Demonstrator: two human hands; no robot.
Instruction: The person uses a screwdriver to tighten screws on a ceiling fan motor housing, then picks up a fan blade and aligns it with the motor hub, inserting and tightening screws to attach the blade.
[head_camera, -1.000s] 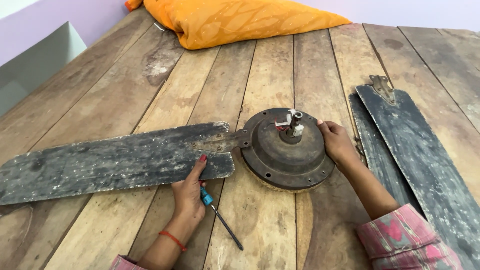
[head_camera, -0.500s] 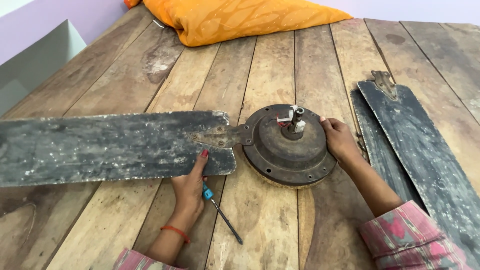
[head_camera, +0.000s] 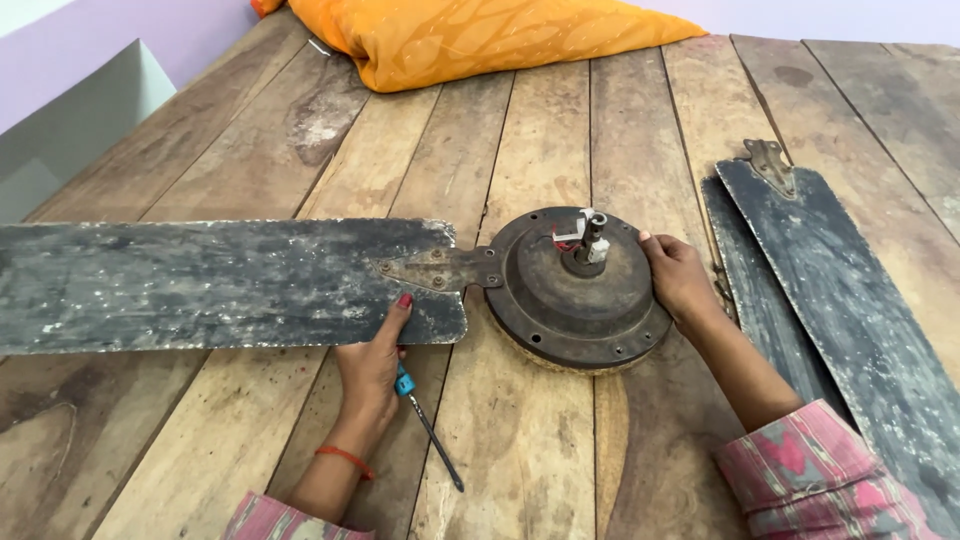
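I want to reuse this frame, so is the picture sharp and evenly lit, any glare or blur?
Head view: soft, even light; fan motor, attached blade and both hands sharp; only faint shadows under them; no glare; slight wide-angle bending at the plank table edges.
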